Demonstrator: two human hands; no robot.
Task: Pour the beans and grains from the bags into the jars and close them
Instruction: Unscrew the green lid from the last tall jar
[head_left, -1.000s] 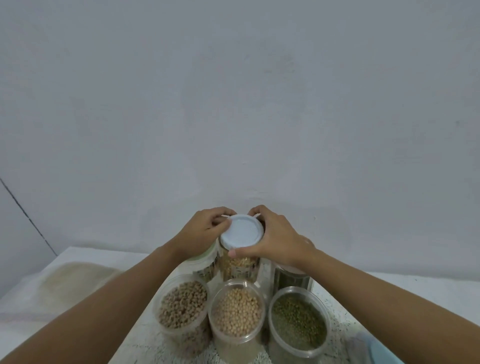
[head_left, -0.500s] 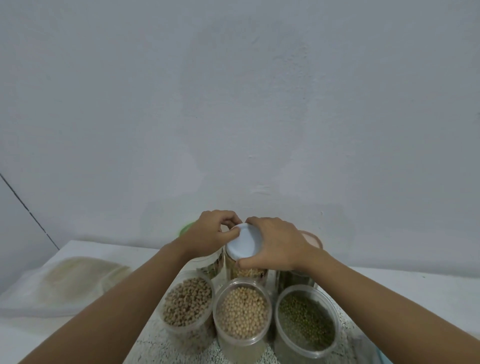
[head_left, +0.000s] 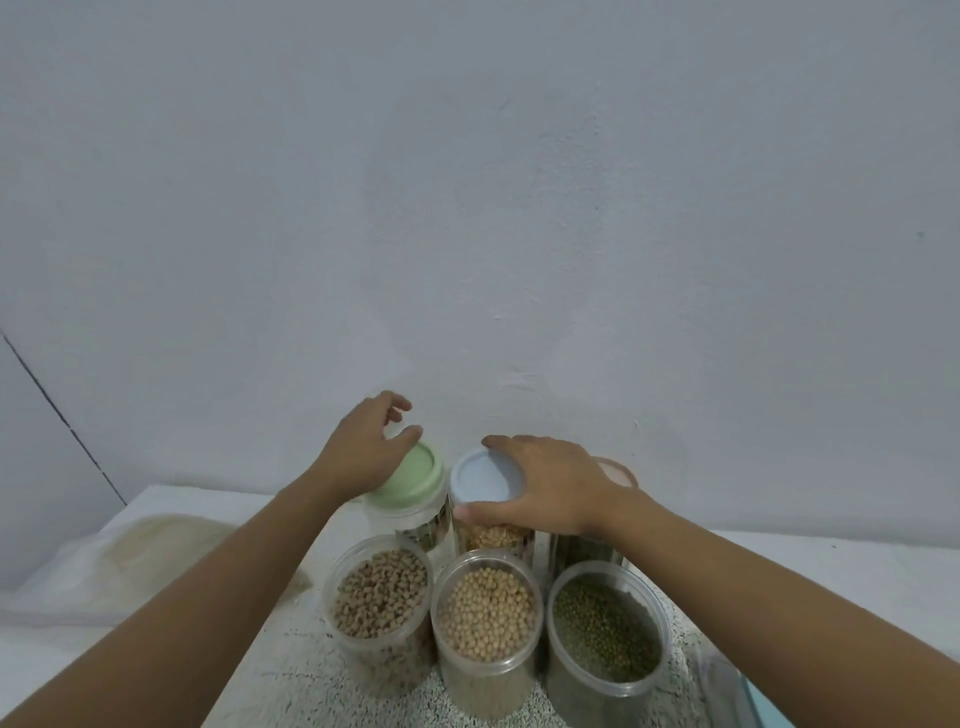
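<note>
Lid fitting on the back row is judged to be the step in hand. The right hand (head_left: 550, 488) grips the round, plastic pale blue lid (head_left: 480, 480), thumb at the near rim and fingers curled over the far side. This lid sits on the middle back jar (head_left: 493, 535), a clear plastic cylinder of yellow grain. The left hand (head_left: 363, 457) hangs over the round, plastic green lid (head_left: 415, 480) of the neighbouring back jar, with fingers loosely curled and holding nothing. Whether its palm touches that lid cannot be told. A pink lid (head_left: 618, 470) shows behind the right wrist.

Three clear plastic jars stand uncapped in the front row, touching or nearly touching:
- brown bean jar (head_left: 382, 597), left
- pale bean jar (head_left: 485, 613), centre
- green bean jar (head_left: 605, 629), right

All three are filled, so pouring appears complete for them. A clear bag of pale grain (head_left: 156, 551) lies on the white table (head_left: 322, 675) to the left, well apart from the jars.

The next move calls for confirming that the pale blue lid is seated level and tight. Lids must then be located for the front row, as none is in view. Reaching over the open jars risks tipping them.
</note>
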